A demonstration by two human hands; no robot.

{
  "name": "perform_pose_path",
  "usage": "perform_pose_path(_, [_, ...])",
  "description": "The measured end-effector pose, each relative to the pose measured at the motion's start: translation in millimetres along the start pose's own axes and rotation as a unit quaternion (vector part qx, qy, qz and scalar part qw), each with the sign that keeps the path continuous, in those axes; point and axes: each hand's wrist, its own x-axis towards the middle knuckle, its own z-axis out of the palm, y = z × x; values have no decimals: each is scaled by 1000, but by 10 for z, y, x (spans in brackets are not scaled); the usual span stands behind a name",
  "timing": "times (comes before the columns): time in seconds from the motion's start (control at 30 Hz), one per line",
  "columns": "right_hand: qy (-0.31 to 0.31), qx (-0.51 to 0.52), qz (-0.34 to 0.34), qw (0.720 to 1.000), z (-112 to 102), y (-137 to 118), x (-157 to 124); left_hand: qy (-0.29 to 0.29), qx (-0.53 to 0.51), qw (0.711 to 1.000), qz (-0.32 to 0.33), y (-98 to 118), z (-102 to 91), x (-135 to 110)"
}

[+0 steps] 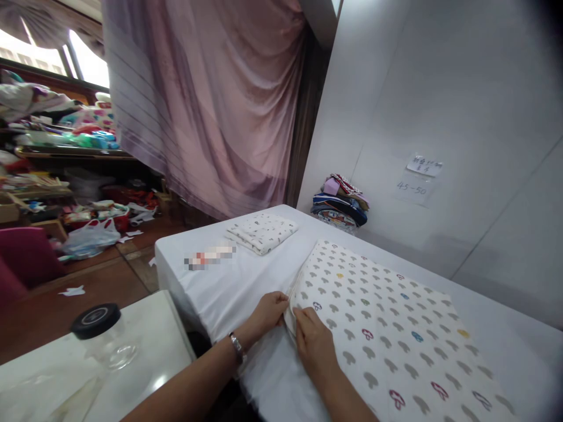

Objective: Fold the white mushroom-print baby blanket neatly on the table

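Note:
A white cloth printed with grey and coloured mushroom shapes [387, 328] lies spread on the white-covered table [220, 293]. My left hand [269, 310] pinches its left edge, where the fabric looks layered. Right beside it, my right hand [313, 334] is closed on the same edge, with its fingers curled over the top. Farther back on the table rests a folded white cloth with small dark prints [264, 231], apart from both hands.
A clear jar with a black lid [99, 334] stands on a small white table [153, 334] at the lower left. Folded fabrics [338, 202] are stacked by the wall. A pink curtain [220, 105] hangs behind. Bags and clutter [92, 237] cover the floor at left.

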Motion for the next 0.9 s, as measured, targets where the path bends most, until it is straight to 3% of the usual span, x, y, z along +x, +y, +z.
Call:
perform_pose_path(0.17, [-51, -45, 18, 998, -13, -78, -14, -5, 8, 1000, -16, 7, 1, -6])
perform_pose_path(0.43, [-93, -144, 12, 985, 89, -108, -63, -13, 149, 989, -12, 99, -44, -19])
perform_pose_path(0.7, [-95, -178, -11, 979, 135, -95, -64, 24, 336, 939, 69, 325, -20, 360])
perform_pose_path(0.9, [-98, -173, -19, 980, 98, -116, -66, 41, 396, 915, 69, 399, 93, 611])
